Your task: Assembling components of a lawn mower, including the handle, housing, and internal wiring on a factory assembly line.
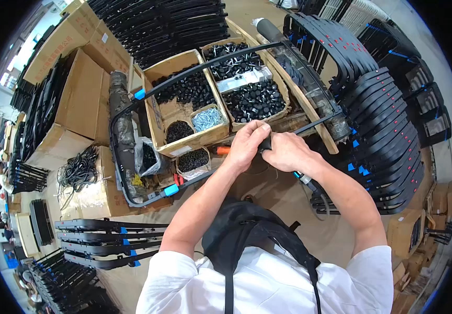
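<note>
My left hand (248, 145) is closed, its fingers curled beside a dark tool (265, 144); what it grips is hidden. Against it, my right hand (289, 152) wraps round that tool, whose kind I cannot make out. A metal hose fitting (303, 178) with a blue ring shows under my right wrist. Both hands are over the near bar of a large black frame (117, 116) with rounded corners and blue tabs, which lies across the parts boxes. An orange piece (222, 150) juts out just left of my left hand.
Ahead, a divided wooden box (158, 123) holds black caps and silver screws (207, 120); another box holds black-headed bolts (253, 101). A bag of small black parts (193, 160) sits nearer. Stacked black frames (382, 136) stand at right, others (105, 243) at lower left. A cardboard carton (69, 110) is at left.
</note>
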`<action>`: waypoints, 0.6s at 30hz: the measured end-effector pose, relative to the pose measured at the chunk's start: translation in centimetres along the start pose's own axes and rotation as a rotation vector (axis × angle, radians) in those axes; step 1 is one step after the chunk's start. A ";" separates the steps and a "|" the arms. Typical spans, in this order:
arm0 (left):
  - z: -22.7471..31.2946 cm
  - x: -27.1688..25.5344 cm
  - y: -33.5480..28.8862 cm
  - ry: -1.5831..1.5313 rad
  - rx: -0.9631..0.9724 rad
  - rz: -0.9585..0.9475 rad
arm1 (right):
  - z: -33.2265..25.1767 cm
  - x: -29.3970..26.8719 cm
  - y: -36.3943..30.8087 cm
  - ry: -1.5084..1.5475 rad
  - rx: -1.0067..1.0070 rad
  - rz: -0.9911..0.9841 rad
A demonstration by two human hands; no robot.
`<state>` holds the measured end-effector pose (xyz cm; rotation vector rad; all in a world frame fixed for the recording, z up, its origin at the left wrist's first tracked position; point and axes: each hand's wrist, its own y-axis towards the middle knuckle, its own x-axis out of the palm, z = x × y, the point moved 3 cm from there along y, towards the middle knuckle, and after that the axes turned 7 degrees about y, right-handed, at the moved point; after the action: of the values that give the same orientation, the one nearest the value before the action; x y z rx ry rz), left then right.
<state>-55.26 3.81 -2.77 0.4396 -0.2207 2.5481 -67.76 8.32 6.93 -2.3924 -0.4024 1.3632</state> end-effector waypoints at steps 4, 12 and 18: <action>-1.0 0.4 -0.6 0.025 -0.010 0.021 | 1.1 1.0 -0.5 0.019 -0.010 0.054; -2.1 1.0 -0.9 -0.011 0.003 0.098 | 3.1 2.5 1.9 0.065 0.028 -0.180; -1.5 0.5 -0.1 0.004 0.050 0.161 | 0.7 0.4 1.6 -0.023 -0.076 -0.127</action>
<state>-55.95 4.53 -4.01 0.4523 -0.1990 2.7173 -68.07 7.17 5.55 -2.3688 -0.6110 1.3419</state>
